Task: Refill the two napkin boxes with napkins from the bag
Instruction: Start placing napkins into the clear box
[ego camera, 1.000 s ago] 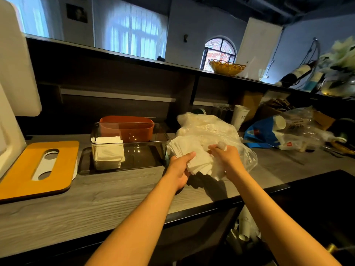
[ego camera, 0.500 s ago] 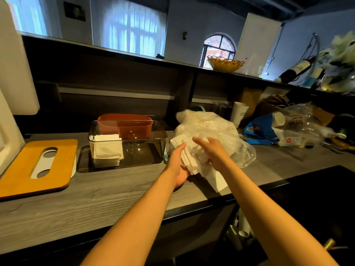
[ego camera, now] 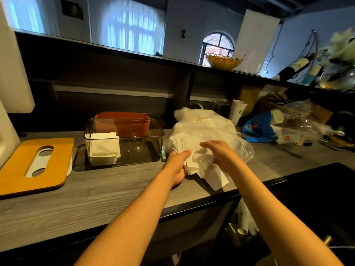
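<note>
A clear plastic bag [ego camera: 209, 125] of white napkins sits on the grey counter, right of centre. My left hand [ego camera: 177, 164] grips a loose stack of white napkins [ego camera: 194, 150] at the bag's mouth, thumb on top. My right hand [ego camera: 221, 152] rests with straight fingers on the same stack from the right. A few napkins hang down toward the counter edge. The clear napkin box [ego camera: 153, 135] stands open to the left, with a short pile of napkins [ego camera: 103, 148] in its left end. Behind it stands an orange box [ego camera: 123, 121].
An orange lid [ego camera: 36, 166] with an oval slot lies flat at the left on the wooden counter [ego camera: 96, 198]. A paper cup [ego camera: 238, 110], a blue bag [ego camera: 259, 127] and more plastic wrapping clutter the right side. A dark shelf wall rises behind.
My right hand has let go of its pinch on the bag and laid its fingers over the napkin stack. The stack has come a little further out toward me.
</note>
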{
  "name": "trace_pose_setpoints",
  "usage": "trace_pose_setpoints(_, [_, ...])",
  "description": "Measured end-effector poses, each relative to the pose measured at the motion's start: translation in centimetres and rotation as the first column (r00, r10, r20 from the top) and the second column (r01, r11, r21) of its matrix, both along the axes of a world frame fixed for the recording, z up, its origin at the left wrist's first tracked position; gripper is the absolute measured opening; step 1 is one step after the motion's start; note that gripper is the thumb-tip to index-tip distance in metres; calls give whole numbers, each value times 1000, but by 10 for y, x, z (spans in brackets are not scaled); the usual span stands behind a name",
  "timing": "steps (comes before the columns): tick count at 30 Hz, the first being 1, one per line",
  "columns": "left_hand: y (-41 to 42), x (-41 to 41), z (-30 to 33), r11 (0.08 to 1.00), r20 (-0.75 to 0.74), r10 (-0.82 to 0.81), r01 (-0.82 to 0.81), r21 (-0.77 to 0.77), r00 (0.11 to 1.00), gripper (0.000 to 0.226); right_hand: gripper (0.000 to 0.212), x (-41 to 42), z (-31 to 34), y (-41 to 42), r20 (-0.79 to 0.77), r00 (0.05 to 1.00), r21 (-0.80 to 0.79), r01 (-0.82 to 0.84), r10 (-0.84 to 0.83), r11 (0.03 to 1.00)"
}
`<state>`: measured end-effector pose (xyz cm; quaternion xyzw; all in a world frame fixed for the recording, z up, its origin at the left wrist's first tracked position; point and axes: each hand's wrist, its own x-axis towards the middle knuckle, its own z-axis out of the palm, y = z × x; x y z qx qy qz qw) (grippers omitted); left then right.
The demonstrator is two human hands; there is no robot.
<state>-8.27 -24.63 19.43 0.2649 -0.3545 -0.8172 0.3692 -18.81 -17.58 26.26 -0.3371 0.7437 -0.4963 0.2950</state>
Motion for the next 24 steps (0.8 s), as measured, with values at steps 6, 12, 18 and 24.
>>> trace_pose_setpoints(6, [4,4,5,1000,-25,-7,8,29,1000,31,12,-4,6,-1,1,999,-101,53,-53,994])
trace_pose_setpoints(12, [2,9,7,996,-137,-80,83,18,987,51,25,3,-1,-11,146,988,-171,80,-55,982])
trace_pose_setpoints(18, [3,8,6,997,-34,-70,71,27,997,33,34,2,-9,-11,-211,977,-165,-20,-16,986])
trace_pose_setpoints(24, [2,5,6,999,-20,-25,26,35,999,22,26,-14,-10,3,-493,857,-153,-257,151,954])
